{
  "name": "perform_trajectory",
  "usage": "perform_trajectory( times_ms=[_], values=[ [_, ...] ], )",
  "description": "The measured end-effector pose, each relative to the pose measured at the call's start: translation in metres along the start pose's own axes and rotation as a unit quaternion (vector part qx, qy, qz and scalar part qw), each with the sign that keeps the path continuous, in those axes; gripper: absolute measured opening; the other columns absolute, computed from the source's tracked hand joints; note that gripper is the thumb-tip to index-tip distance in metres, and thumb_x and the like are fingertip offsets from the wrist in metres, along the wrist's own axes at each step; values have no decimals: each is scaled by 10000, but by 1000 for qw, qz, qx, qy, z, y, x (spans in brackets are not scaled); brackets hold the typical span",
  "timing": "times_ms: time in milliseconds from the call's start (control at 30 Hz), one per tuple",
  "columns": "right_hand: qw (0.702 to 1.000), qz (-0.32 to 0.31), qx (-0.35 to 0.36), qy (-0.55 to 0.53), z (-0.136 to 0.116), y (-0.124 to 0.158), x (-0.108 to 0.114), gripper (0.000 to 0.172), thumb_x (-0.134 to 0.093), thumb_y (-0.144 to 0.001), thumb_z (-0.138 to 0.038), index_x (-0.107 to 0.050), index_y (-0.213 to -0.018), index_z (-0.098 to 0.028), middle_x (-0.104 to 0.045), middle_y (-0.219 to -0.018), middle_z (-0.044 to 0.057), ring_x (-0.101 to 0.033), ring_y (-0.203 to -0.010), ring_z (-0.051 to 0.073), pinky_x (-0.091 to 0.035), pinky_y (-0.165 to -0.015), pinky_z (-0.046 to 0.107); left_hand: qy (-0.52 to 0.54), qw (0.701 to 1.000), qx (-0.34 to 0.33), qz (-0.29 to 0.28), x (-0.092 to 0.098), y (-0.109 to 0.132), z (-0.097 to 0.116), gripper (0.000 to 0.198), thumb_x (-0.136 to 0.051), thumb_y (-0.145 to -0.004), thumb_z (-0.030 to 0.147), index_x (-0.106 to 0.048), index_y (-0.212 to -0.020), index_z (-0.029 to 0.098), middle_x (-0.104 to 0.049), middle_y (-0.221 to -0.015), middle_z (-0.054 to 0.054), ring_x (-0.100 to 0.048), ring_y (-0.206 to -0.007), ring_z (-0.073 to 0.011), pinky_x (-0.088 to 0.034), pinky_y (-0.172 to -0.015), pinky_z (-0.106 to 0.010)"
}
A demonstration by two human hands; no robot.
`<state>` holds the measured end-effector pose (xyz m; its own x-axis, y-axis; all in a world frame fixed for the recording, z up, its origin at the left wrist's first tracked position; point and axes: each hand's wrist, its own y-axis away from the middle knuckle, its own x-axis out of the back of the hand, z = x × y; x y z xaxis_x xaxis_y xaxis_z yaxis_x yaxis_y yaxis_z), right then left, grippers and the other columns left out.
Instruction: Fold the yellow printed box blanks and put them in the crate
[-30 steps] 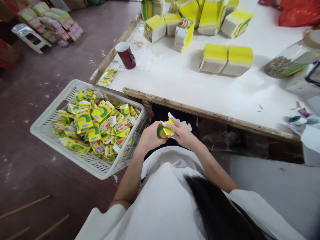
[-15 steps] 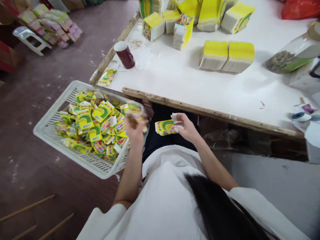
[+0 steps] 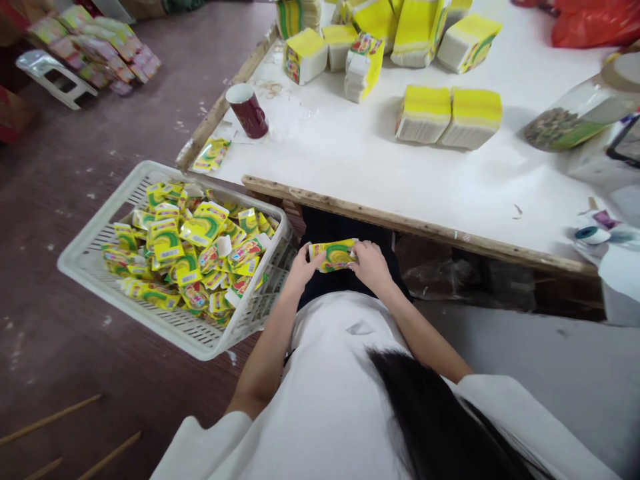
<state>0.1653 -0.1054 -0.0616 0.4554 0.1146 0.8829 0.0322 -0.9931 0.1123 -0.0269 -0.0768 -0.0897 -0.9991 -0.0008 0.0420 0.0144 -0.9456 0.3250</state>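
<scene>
A yellow and green packet (image 3: 336, 255) lies level over my lap, between my two hands. My left hand (image 3: 301, 268) grips its left end, and my right hand (image 3: 371, 267) is closed on its right end. To the left stands a white plastic basket (image 3: 100, 263) holding a heap of similar yellow packets (image 3: 205, 223). Whether further packets lie under the one I hold cannot be made out.
A white table (image 3: 325, 157) with a wooden edge lies ahead, bearing a maroon mug (image 3: 249, 113), yellow-topped stacks (image 3: 425, 115), a clear jar (image 3: 565, 123) and a tape roll (image 3: 593, 235). A white stool (image 3: 57, 77) stands on the floor at the back left.
My left hand has come from the basket's right edge, where it held a blurred packet, to the left end of the packet over my lap. My right hand has closed on the other end.
</scene>
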Motion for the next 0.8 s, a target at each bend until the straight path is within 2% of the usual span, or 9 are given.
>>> perform_trajectory(
  times_ms=[67,167,267,333,400,500,667,733,800],
  values=[
    [999,-5,-13,-31,3,0,2,184,-665,-796,-115,-583,-941,-193,-663,-952,103,-598,-886,263,-458,-775,368,-10,1000,1,-11,1,3,-3,666,-873,-611,537,-651,-1103,146,-726,-1083,-138,-690,-1072,-298,-532,-984,-479],
    [987,0,-51,-153,9,-2,6,191,-659,-792,-192,-520,-919,-219,-652,-840,41,-577,-735,206,-432,-681,321,-13,999,-24,34,8,7,4,835,-824,-614,666,-601,-1249,173,-612,-1367,-182,-530,-1353,-341,-444,-1107,-478],
    [942,7,-32,-335,5,-4,16,235,-660,-775,-312,-466,-884,-236,-599,-782,-18,-533,-660,153,-430,-637,289,39,989,-135,48,8,16,19,1045,-706,-625,822,-431,-1441,229,-381,-1596,-173,-346,-1501,-318,-400,-1153,-429],
    [917,-8,10,-400,-6,-3,26,250,-662,-764,-347,-460,-863,-240,-570,-769,-32,-505,-644,136,-422,-611,273,75,979,-192,3,-2,25,32,1098,-611,-629,898,-372,-1481,248,-371,-1603,-170,-383,-1480,-320,-452,-1100,-416],
    [913,-43,55,-402,-23,2,36,233,-662,-762,-332,-463,-841,-242,-541,-736,-41,-471,-623,129,-397,-584,261,96,977,-188,-30,-16,34,47,1032,-478,-683,934,-397,-1458,257,-482,-1516,-162,-482,-1400,-319,-497,-1028,-420],
    [902,-80,115,-408,-46,12,46,244,-679,-758,-320,-463,-836,-238,-518,-742,-35,-459,-635,129,-399,-592,266,159,974,-161,-7,-33,42,68,816,-256,-815,881,-533,-1260,256,-657,-1176,-122,-633,-1147,-278,-529,-939,-424],
    [867,-86,137,-471,-62,21,42,371,-759,-717,-356,-504,-953,-229,-534,-848,-16,-491,-694,131,-454,-634,273,246,958,-134,64,-36,40,85,706,-185,-827,885,-476,-816,241,-468,-696,-1,-535,-635,-147,-530,-683,-298],
    [876,-70,114,-463,-60,19,38,358,-750,-721,-327,-527,-982,-228,-545,-813,-26,-483,-654,124,-444,-603,267,254,956,-126,72,-34,40,84,723,-201,-798,920,-448,-773,240,-439,-671,14,-496,-583,-129,-514,-622,-273],
    [882,-38,86,-462,-54,15,36,311,-724,-750,-320,-560,-996,-226,-575,-793,-25,-500,-646,126,-448,-602,266,233,960,-139,73,-33,41,79,734,-316,-748,948,-500,-810,240,-524,-734,0,-555,-648,-133,-535,-664,-272]
  ],
)
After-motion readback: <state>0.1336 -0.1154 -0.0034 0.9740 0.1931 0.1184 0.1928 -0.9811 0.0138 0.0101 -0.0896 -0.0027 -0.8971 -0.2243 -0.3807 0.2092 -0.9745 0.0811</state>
